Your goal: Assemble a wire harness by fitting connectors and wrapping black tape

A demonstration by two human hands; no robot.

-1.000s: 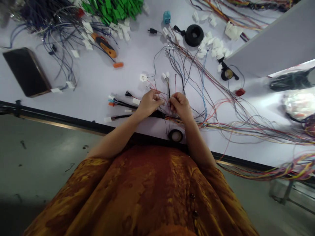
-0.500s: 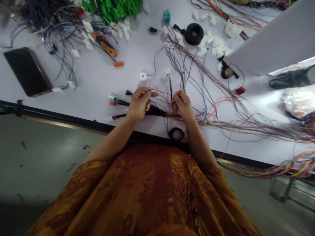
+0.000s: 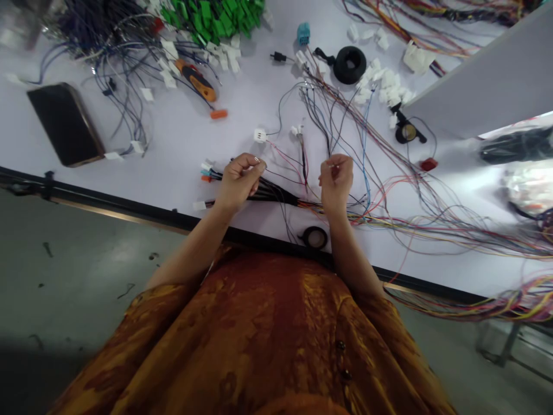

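My left hand [image 3: 238, 182] pinches a thin wire between its fingertips, just above a black-sleeved wire harness [image 3: 276, 195]. My right hand [image 3: 336, 183] sits to the right of the harness, its fingertips closed on a fine wire that is hard to make out. A white connector [image 3: 260, 135] lies above my left hand, trailing a thin dark wire. A small pair of white terminals [image 3: 298, 131] rests between my hands, further up. Multicoloured loose wires [image 3: 401, 222] fan out to the right of my right hand.
The pale work table [image 3: 181, 127] holds a phone [image 3: 65, 124], an orange-handled screwdriver [image 3: 196, 80], green connectors [image 3: 211, 17], white connectors [image 3: 383, 86], a black rubber ring [image 3: 349, 64] and a tape roll [image 3: 314, 237]. Its black edge [image 3: 173, 216] runs before me, above the grey floor.
My hands have drawn apart, the right one moving rightward away from the left. The fingers of both hands stay closed, and the whole view has shifted slightly.
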